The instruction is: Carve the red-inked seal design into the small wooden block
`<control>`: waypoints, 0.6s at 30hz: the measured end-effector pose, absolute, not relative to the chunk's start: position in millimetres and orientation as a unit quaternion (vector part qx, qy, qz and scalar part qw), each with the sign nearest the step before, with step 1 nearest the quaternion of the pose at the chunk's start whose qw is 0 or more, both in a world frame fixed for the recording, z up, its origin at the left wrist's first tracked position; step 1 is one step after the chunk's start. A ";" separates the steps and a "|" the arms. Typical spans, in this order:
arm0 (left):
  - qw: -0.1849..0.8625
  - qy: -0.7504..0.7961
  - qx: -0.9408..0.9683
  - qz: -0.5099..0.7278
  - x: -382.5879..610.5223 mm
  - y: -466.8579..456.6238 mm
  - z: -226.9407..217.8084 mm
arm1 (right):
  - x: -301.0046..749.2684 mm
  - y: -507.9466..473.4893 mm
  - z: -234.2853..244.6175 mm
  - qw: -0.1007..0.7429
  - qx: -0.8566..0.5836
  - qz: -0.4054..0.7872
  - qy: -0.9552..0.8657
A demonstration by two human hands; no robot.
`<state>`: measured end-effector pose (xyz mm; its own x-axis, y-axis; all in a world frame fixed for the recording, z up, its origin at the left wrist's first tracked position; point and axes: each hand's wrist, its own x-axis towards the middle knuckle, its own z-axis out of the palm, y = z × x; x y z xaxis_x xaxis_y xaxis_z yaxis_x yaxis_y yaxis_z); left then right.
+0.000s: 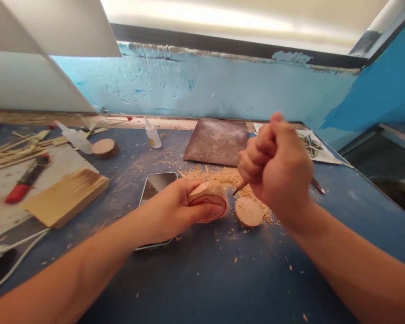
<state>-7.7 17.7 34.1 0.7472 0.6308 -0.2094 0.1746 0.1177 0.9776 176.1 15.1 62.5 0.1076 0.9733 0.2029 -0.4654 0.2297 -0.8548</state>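
My left hand (180, 204) is closed round a rounded piece of wood (207, 191), its thumb pressed across the face. Red lines are drawn on that face, and the edge above shows pale, cut facets. In a fist above the bench, my right hand (278, 166) grips a wood carving tool (239, 188). Only the tool's thin dark shaft and tip show; the handle is hidden in the fingers. The tip points down and left, a little apart from the held wood. Just below the tip lies a round wooden disc (248, 212) with shavings on it.
Wood shavings (219, 174) are heaped behind the hands, before a brown sheet (217, 140). A phone (158, 184) lies partly under my left hand. Leftward are a wood block (67, 198), a red-and-black cutter (28, 177), a wood slice (105, 147) and a small bottle (152, 135).
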 end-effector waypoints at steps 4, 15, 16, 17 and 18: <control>0.669 0.306 0.654 0.174 -9.2 18.6 32.3 | 171.2 13.2 55.4 0.652 -0.334 0.533 -0.423; 0.676 0.293 0.653 0.177 -11.8 20.5 28.9 | 170.2 14.7 55.2 0.646 -0.337 0.540 -0.421; 0.674 0.294 0.654 0.177 -11.6 20.9 28.8 | 170.4 14.6 56.5 0.660 -0.325 0.532 -0.419; 0.672 0.296 0.655 0.178 -11.4 21.2 28.7 | 170.5 14.4 57.6 0.673 -0.313 0.523 -0.419; 0.669 0.297 0.658 0.178 -11.1 21.4 28.5 | 170.3 13.9 58.4 0.679 -0.309 0.516 -0.421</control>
<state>-11.1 21.4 28.5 0.7597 0.6296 -0.1625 0.1525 0.0704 0.9858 170.3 13.9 58.4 0.1124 0.9608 0.2534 -0.4410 0.2768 -0.8538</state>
